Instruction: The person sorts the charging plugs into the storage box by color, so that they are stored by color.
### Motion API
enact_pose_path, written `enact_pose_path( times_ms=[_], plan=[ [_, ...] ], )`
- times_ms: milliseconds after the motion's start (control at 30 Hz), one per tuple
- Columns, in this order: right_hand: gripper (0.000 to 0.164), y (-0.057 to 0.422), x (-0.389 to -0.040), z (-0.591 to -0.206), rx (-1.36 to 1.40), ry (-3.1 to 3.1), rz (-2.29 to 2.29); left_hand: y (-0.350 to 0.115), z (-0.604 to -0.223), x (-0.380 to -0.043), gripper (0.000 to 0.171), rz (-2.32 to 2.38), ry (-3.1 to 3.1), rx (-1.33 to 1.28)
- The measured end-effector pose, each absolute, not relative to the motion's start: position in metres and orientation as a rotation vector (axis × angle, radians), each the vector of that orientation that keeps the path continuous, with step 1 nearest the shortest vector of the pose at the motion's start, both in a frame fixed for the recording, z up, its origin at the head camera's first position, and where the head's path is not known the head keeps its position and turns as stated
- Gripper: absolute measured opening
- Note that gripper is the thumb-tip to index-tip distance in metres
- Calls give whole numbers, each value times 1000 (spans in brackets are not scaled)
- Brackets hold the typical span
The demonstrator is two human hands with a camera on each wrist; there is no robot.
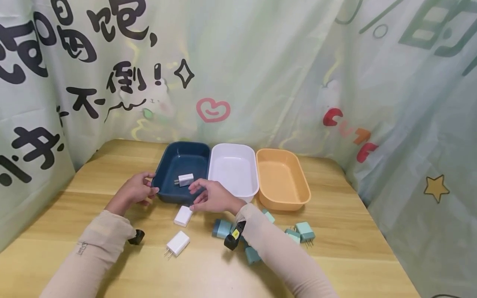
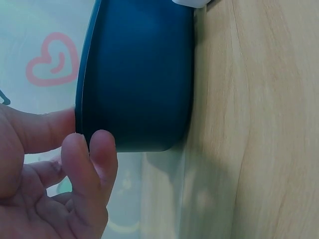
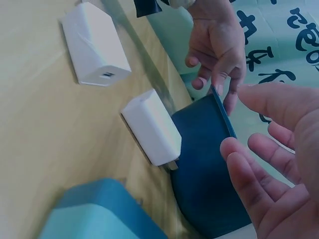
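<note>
With its thumb and fingers my left hand (image 1: pixel 138 189) pinches the rim of a dark blue tray (image 1: pixel 172 195) at the left side. The left wrist view shows this grip at the corner of the blue tray (image 2: pixel 139 74). One white plug charger (image 1: pixel 185 179) lies inside that tray. Over the tray's front right part hovers my right hand (image 1: pixel 214 196), thumb and fingers apart, holding nothing. Just in front of the tray sits a second white charger (image 3: pixel 152 127). A third white charger (image 1: pixel 178 243) lies nearer to me, prongs toward me.
A white tray (image 1: pixel 234 192) and an orange tray (image 1: pixel 285 203) stand side by side right of the blue one. Several green and blue two-tone chargers (image 1: pixel 304 231) are scattered on the wooden table (image 1: pixel 346 231), some partly hidden under my right forearm. A printed curtain (image 1: pixel 268 74) hangs behind.
</note>
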State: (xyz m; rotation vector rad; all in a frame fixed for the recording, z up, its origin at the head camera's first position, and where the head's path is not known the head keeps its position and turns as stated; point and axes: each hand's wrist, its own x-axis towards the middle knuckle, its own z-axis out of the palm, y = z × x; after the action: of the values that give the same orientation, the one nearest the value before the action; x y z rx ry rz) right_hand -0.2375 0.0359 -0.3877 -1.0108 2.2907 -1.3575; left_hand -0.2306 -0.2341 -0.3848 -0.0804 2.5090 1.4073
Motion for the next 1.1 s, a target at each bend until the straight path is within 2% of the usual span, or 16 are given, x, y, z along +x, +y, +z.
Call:
enact_pose_path(
  times_ms=[533,1100],
  plan=[
    [40,34,-226,-402,-1030,2330,-1210,-235,-385,-231,63,1398,2515,-92],
    [43,36,-225,-413,-1053,2453,-1006,-234,-384,-232,63,1401,2514,-106]
  ],
)
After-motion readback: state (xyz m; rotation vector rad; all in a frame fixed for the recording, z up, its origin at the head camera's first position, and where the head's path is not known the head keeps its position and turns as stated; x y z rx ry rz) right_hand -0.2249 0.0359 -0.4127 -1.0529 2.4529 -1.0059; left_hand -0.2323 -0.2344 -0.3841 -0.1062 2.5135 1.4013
